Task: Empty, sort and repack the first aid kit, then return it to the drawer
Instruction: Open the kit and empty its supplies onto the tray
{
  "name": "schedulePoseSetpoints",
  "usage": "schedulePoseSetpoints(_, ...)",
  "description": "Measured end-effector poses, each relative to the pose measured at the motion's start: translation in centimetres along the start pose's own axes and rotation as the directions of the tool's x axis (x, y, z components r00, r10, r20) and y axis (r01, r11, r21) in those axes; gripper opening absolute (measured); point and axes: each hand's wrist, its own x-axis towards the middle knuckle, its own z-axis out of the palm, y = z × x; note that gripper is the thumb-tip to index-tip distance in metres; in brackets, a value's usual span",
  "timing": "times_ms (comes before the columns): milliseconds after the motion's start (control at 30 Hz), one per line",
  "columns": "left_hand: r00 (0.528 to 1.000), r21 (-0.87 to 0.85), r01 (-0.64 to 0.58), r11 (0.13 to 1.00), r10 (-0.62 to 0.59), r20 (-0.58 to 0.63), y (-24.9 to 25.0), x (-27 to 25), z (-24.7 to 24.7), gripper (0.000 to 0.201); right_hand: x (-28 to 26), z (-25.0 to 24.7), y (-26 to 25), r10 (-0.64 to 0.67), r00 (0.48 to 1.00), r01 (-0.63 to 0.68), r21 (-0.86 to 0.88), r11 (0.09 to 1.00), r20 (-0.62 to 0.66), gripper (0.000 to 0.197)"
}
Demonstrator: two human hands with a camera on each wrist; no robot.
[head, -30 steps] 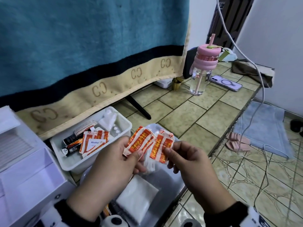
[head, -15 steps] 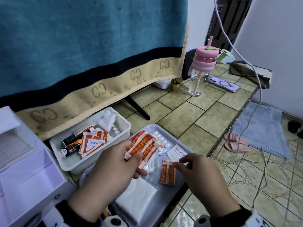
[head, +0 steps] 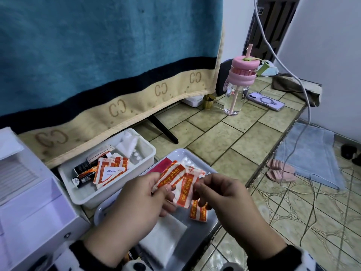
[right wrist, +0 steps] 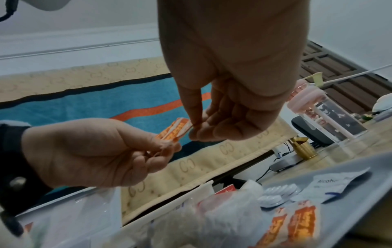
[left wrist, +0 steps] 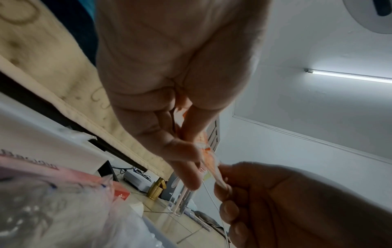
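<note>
My left hand [head: 156, 184] pinches a small bundle of orange "Keep plast" plaster packets [head: 171, 176] above the grey tray [head: 183, 151]. From the right, my right hand [head: 197, 190] pinches one packet [head: 184, 194] of that bundle by thumb and forefinger. The right wrist view shows both hands on the bundle [right wrist: 176, 130]. Another orange packet [head: 198, 212] lies flat on the tray below. A white bin [head: 82, 194] behind the tray holds more orange packets, an alcohol pad [head: 112, 171] and batteries.
On the tray also lie a white gauze pack [head: 162, 237], a pill blister [right wrist: 277, 193] and an alcohol pad [right wrist: 335, 184]. A white drawer unit [head: 29, 202] stands at the left. A pink bottle [head: 240, 85] and a phone [head: 265, 100] sit farther along the tiled counter; its edge [head: 273, 149] drops to the floor.
Half a second ago my right hand was down at the tray beside a laid packet. It has come back up to the bundle and pinches another packet. The left hand stays put.
</note>
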Motion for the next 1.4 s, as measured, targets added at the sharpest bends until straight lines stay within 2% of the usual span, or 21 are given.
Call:
schedulePoseSetpoints(133,0.998,-0.076,0.015,0.997,-0.02,-0.063,0.2,0.2,-0.6,0.024,0.8,-1.4,0.8,0.077,0.974,-0.105,-0.127,0.986,-0.211,0.018)
schedulePoseSetpoints(200,0.996,-0.094,0.02,0.995,-0.027,-0.079,0.1,0.3,-0.8,0.028,1.0,-2.2,1.3,0.132,0.958,-0.195,-0.237,0.952,-0.256,0.019)
schedulePoseSetpoints(267,0.997,-0.049,0.002,0.999,-0.006,-0.081,-0.1,0.3,-0.9,0.028,1.0,-2.2,1.9,0.156,0.953,-0.249,-0.376,0.892,-0.261,0.019)
schedulePoseSetpoints(333,0.997,0.038,-0.033,0.999,0.036,-0.068,-0.3,0.3,-0.9,0.023,1.0,-1.7,2.4,0.143,0.958,-0.252,-0.485,0.837,-0.25,0.021)
schedulePoseSetpoints(467,0.994,0.147,-0.077,0.986,0.087,-0.062,-0.3,0.0,-0.9,0.019,1.2,-0.8,3.4,0.134,0.973,-0.222,-0.599,0.77,-0.188,0.027)
schedulePoseSetpoints(567,0.996,0.132,-0.05,0.99,0.059,-0.065,-0.5,0.1,-1.1,0.005,1.0,-1.1,2.8,0.006,0.98,-0.137,-0.652,0.746,-0.199,0.025)
schedulePoseSetpoints(633,0.997,0.075,-0.025,0.997,0.03,-0.065,-0.6,0.2,-1.1,0.013,0.8,-1.3,2.0,-0.06,0.988,-0.025,-0.542,0.84,-0.139,0.017)
schedulePoseSetpoints(700,0.999,0.071,-0.024,0.997,0.027,-0.035,-0.7,0.3,-0.8,0.023,0.5,-0.9,0.9,-0.045,0.999,0.037,-0.281,0.959,-0.024,0.005)
schedulePoseSetpoints(767,0.999,0.076,-0.03,0.997,0.03,0.011,-0.7,0.3,-0.3,0.028,0.2,-0.4,0.4,-0.055,0.997,0.06,-0.083,0.995,0.058,0.003)
schedulePoseSetpoints(867,0.998,0.084,-0.04,0.996,0.037,0.046,-0.9,0.2,0.2,0.027,0.2,-0.2,0.3,-0.046,0.998,0.047,-0.027,0.999,0.03,0.008)
schedulePoseSetpoints(933,0.998,0.056,-0.046,0.997,0.044,0.035,-1.0,0.3,0.1,0.024,0.6,-0.8,0.7,-0.008,0.998,0.003,-0.072,0.997,-0.07,0.011)
schedulePoseSetpoints(1033,0.999,0.042,-0.043,0.998,0.044,-0.009,-1.2,0.6,-0.8,0.02,1.4,-2.4,1.8,0.006,0.983,-0.079,-0.394,0.916,-0.183,0.013)
schedulePoseSetpoints(1133,0.999,0.052,-0.041,0.998,0.043,-0.031,-1.3,0.6,-1.4,0.019,1.6,-2.5,3.2,0.035,0.988,-0.122,-0.637,0.761,-0.148,0.012)
schedulePoseSetpoints(1200,0.998,0.062,-0.051,0.997,0.054,-0.036,-1.3,0.3,-1.7,0.016,1.6,-1.8,3.9,0.031,0.988,-0.134,-0.725,0.676,-0.153,0.017)
schedulePoseSetpoints(1300,0.996,0.072,-0.057,0.996,0.062,-0.065,-1.6,-0.7,-3.0,0.015,1.4,-0.9,3.9,-0.016,0.979,-0.158,-0.806,0.57,-0.203,0.039)
schedulePoseSetpoints(1400,0.99,0.106,-0.047,0.993,0.061,-0.13,-2.0,-2.6,-5.5,0.014,1.4,0.1,1.9,-0.08,0.983,-0.084,-0.797,0.598,-0.164,0.041)
